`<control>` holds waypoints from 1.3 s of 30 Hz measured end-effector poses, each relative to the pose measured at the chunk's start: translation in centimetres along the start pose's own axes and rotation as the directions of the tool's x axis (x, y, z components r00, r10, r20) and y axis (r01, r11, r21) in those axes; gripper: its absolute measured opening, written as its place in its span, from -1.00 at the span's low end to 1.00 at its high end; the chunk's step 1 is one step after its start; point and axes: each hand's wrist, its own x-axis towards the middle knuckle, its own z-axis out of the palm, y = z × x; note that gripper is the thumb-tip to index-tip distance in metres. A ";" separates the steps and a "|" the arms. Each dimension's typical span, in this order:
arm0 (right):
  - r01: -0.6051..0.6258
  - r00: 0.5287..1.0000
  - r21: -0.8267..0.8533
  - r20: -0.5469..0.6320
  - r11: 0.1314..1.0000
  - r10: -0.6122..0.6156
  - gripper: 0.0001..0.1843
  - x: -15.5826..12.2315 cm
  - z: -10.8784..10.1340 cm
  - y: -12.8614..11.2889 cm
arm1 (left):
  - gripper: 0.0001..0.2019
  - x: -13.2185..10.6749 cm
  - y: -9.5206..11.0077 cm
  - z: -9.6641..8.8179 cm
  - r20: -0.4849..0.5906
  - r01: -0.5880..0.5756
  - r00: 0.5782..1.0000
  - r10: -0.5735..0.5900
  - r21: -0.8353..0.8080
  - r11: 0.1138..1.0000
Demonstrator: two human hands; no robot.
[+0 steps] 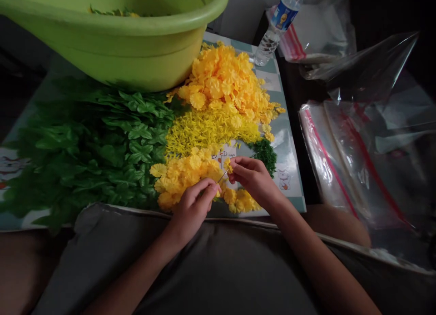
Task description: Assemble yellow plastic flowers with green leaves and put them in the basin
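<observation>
Yellow flower piece (228,164), one: raised in the right hand's fingertips over the near part of the tabletop (289,151); on my remote feed, too small to tell whether the stick enters it. Left to right:

Green leaves (109,147), broad heap: some reach the near edge; I judge that a brushing forearm could drag them off.

Green tub (136,56), one: behind the leaves; a bump could shove it into the piles.

Near yellow flowers (184,172), loose pile: just beside the left hand, easily scattered by its knuckles.

Left hand (195,201): thumb and finger pinched on a thin stick (223,175); pushed off line, it could tear the flower or prick the other fingers.

Yellow sprigs (204,131), low bed: flowers sliding off the far heap (225,78) could mix in.

Right hand (254,178): fingertips grasping the flower; too light a pinch could lose it among its likes.

Dark green sprigs (265,156), small clump: beside that hand, exposed to a stray knuckle.

Water bottle (284,17), one: far edge; a knock could topple it.
</observation>
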 end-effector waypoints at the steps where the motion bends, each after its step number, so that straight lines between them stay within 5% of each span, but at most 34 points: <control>1: -0.029 1.000 0.084 0.013 0.996 0.028 -0.85 -0.1 0.2 -0.1 | -0.74 0.0 0.0 0.0 -0.004 -0.008 1.000 0.008 0.020 1.000; 6: -0.128 0.991 0.245 0.075 0.961 0.113 -0.87 -0.3 0.5 -0.2 | -0.73 0.0 -0.2 0.1 -0.019 -0.021 1.000 0.021 0.028 0.999; 19: -0.164 0.981 0.265 0.147 0.950 0.128 -0.89 -0.6 0.7 0.0 | -0.75 -0.2 0.1 0.0 -0.031 -0.062 0.997 0.064 0.043 0.997; 29: -0.322 0.918 0.337 0.341 0.885 0.204 -0.83 -0.6 0.4 0.1 | -0.77 -0.3 0.2 0.2 -0.076 -0.129 0.988 0.137 0.093 0.987; 39: -0.259 0.939 0.413 0.320 0.873 0.127 -0.83 -0.4 0.0 0.6 | -0.76 -0.4 0.1 0.1 -0.057 -0.157 0.984 0.166 0.142 0.977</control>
